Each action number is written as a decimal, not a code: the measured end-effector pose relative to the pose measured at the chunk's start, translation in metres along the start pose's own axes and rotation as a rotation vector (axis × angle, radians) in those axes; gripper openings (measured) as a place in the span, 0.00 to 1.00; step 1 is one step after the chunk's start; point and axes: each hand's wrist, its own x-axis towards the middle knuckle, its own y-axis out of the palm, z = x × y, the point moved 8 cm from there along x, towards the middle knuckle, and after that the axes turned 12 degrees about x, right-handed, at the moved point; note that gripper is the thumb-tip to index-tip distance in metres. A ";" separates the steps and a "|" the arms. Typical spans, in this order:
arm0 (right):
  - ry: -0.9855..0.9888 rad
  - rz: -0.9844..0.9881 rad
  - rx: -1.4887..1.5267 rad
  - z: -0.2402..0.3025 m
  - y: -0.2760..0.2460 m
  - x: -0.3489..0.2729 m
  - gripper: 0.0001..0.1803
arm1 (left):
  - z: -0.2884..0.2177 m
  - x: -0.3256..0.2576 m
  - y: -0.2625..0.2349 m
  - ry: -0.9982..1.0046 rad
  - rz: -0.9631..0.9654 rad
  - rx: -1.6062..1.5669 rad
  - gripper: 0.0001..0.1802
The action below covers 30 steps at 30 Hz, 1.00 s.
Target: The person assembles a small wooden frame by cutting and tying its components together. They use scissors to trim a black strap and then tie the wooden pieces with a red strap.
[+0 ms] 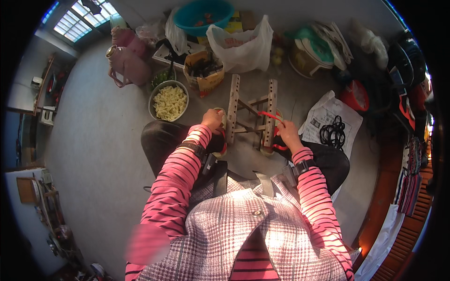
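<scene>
Between my feet stands a wooden folding frame (233,110) with two bars, each with a row of holes, and crossing struts. My right hand (289,135) is closed on a red strip (269,115), which runs leftward to the top of the right bar. My left hand (213,119) is curled beside the left bar, above my left shoe; whatever its fingers hold is hidden. Red also shows at the left shoe (221,151) and below my right hand, where I cannot tell strip from shoe.
Black looped cords (333,133) lie on a white printed sheet (323,112) to the right. At the far left are a metal bowl of pale chopped food (169,101) and a pink jug (129,65). Behind the frame sit a paper bag (204,75), a white plastic bag (241,49) and a blue basin (204,16).
</scene>
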 end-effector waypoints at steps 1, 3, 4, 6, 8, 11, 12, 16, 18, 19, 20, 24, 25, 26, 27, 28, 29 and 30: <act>0.017 0.014 -0.011 0.001 0.001 0.000 0.19 | 0.008 0.008 0.001 0.002 0.018 0.139 0.18; 0.004 0.045 -0.085 0.007 0.002 -0.002 0.22 | 0.027 0.029 0.007 0.003 0.056 0.414 0.17; -0.025 0.061 -0.148 0.011 0.003 -0.002 0.24 | 0.026 0.039 0.010 0.140 0.006 0.496 0.16; -0.027 0.118 -0.189 0.013 0.007 -0.004 0.26 | 0.028 0.049 0.023 0.406 -0.088 0.651 0.16; 0.010 0.193 -0.139 0.010 0.013 -0.006 0.27 | 0.027 0.046 0.037 0.676 -0.181 0.797 0.15; 0.012 0.170 -0.206 0.004 0.020 -0.005 0.30 | 0.036 0.045 0.051 0.768 -0.146 0.849 0.17; -0.007 0.176 -0.184 0.003 0.022 -0.005 0.29 | 0.038 0.045 0.053 0.789 -0.139 0.822 0.19; 0.021 0.210 -0.195 -0.006 0.031 -0.002 0.29 | 0.052 0.053 0.090 0.898 0.058 0.865 0.26; 0.025 0.225 -0.188 -0.007 0.032 -0.001 0.29 | 0.062 0.069 0.116 0.843 0.129 0.882 0.35; 0.019 0.228 -0.167 -0.006 0.032 -0.001 0.28 | 0.065 0.078 0.123 0.759 0.211 0.606 0.39; 0.022 0.234 -0.157 -0.006 0.033 -0.001 0.28 | 0.073 0.085 0.128 0.589 0.318 0.119 0.42; 0.013 0.259 -0.115 -0.003 0.034 -0.001 0.27 | 0.068 0.085 0.132 0.519 0.305 0.200 0.46; 0.029 0.267 -0.101 -0.004 0.035 0.000 0.27 | 0.061 0.081 0.128 0.555 0.266 0.389 0.46; 0.045 0.274 -0.087 -0.005 0.035 0.000 0.27 | 0.052 0.076 0.124 0.591 0.226 0.580 0.47; 0.047 0.273 -0.086 -0.006 0.035 0.001 0.27 | 0.043 0.069 0.120 0.631 0.176 0.712 0.47; 0.051 0.272 -0.086 -0.006 0.035 0.001 0.27 | 0.036 0.063 0.117 0.631 0.198 0.686 0.47; 0.057 0.271 -0.087 -0.008 0.035 0.001 0.27 | 0.029 0.055 0.115 0.636 0.213 0.598 0.46; 0.054 0.268 -0.087 -0.008 0.035 0.001 0.27 | 0.022 0.048 0.114 0.639 0.229 0.508 0.46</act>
